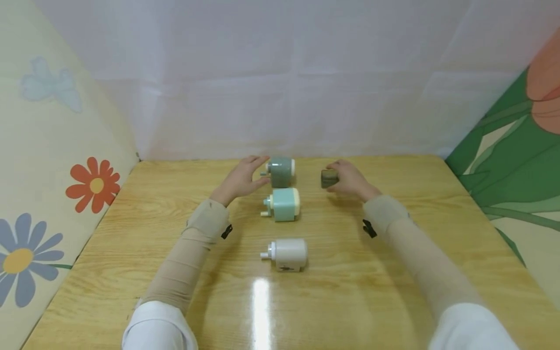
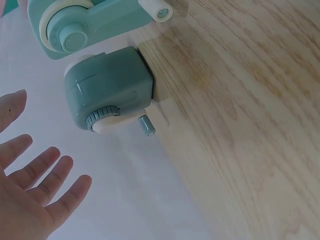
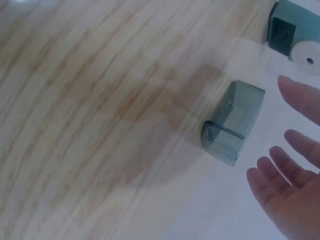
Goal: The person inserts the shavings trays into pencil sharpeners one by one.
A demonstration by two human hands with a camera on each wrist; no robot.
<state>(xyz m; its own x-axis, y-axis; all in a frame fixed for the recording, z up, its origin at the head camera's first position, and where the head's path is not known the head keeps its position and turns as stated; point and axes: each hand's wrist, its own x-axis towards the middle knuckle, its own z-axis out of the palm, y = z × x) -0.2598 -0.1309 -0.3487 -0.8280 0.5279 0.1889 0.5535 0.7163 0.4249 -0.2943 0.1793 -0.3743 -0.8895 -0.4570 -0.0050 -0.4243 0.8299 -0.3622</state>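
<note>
A dark green crank pencil sharpener [image 1: 281, 171] stands at the back of the table. My left hand [image 1: 245, 177] is beside its crank side, fingers spread and apart from it in the left wrist view. In the right wrist view the sharpener [image 3: 305, 22] shows a dark rectangular slot in its body. A see-through greenish shavings drawer [image 3: 234, 122] lies on the table to its right. My right hand [image 1: 348, 179] is right at the drawer, fingers extended; in the right wrist view a gap shows between fingertips and drawer. The light teal sharpener [image 1: 284, 204] stands just nearer.
A cream-white crank sharpener [image 1: 290, 253] stands closer to me, in line with the other two. The wooden table [image 1: 350, 301] ends at a white cloth backdrop [image 1: 288, 97]. Flower-printed panels flank it at left [image 1: 52, 160] and right [image 1: 525, 194].
</note>
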